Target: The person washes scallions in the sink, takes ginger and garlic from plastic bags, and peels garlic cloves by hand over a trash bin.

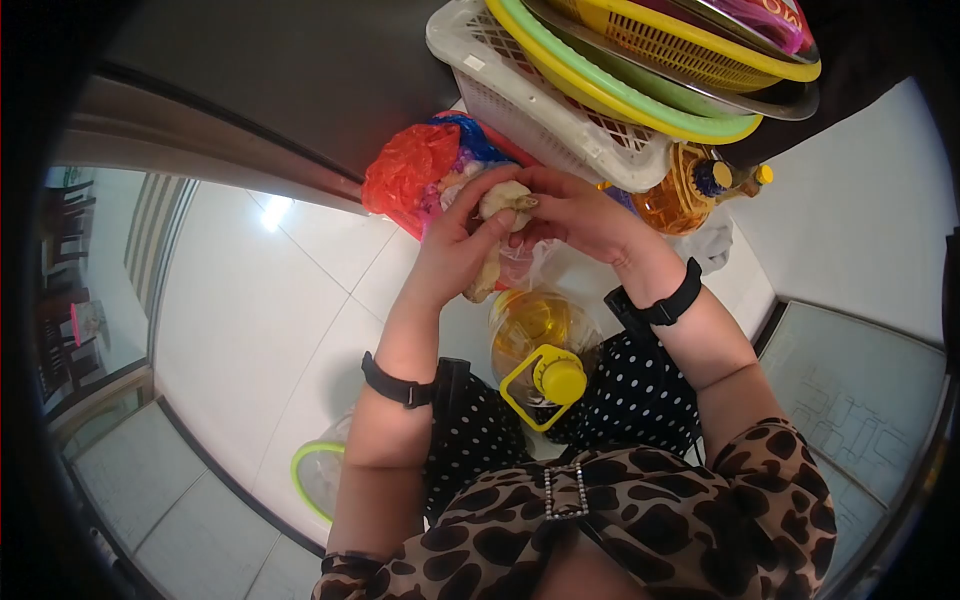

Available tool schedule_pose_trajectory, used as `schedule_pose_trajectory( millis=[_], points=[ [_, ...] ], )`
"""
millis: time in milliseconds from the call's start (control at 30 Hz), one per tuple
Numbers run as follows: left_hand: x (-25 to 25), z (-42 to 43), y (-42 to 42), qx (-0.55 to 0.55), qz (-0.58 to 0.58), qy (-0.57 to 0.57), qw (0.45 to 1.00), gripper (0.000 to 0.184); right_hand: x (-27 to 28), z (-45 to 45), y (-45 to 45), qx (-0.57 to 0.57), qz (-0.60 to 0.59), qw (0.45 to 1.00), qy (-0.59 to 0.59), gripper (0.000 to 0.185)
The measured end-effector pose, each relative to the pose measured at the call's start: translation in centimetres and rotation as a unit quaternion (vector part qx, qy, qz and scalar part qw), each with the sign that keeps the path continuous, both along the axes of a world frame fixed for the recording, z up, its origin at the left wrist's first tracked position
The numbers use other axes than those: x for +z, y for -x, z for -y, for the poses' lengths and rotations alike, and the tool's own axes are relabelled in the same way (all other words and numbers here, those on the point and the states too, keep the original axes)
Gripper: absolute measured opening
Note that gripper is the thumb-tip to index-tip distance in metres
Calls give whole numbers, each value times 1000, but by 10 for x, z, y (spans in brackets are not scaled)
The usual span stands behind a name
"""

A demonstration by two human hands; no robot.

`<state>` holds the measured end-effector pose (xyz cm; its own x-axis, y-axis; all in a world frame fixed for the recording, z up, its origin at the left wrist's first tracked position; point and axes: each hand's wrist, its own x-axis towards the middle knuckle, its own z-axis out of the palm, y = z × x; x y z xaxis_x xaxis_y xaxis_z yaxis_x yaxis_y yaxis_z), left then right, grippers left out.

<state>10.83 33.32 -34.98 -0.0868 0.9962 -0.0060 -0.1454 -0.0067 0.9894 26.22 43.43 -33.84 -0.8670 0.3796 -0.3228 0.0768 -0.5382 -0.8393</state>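
The left hand (455, 245) and right hand (585, 218) pinch a knobby ginger root (506, 201) between their fingers, both equally near, its stub pointing toward the right fingers. Another pale piece (482, 283) hangs below the left thumb, its long axis running bodyward.

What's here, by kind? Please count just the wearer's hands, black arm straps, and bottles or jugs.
Hands: 2 (left hand, right hand)
Black arm straps: 2 (left strap, right strap)
Bottles or jugs: 3 (big jug, amber bottle, smaller bottle beside it)
Total: 7
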Motion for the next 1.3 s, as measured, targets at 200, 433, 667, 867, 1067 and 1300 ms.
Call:
schedule_pose_trajectory(
  millis=[200, 433, 667, 867, 1067, 1300],
  points=[
    [3, 4, -6, 22, -127, -22, 991, 39, 0, 13, 6, -59, 9, 997, -53, 32],
    [13, 6, -10, 37, -273, -23, 961, 36, -7, 18, 7, -79, 36, 990, -115, 26],
    [14, 8, -3, 3, -275, 5, 961, 38, -5, 3, -3, 53, 60, 967, -241, 24],
    [16, 10, -1, -19, -294, 21, 956, 39, -18, 10, 4, 5, 26, 955, -294, 18],
    [20, 8, -7, 9, -319, -37, 947, 38, -15, 26, 15, -102, 14, 979, -175, 12],
    [9, 4, -4, 42, 78, -5, 996, 51, -5, 17, 14, -127, -27, 992, -3, 19]
  ],
)
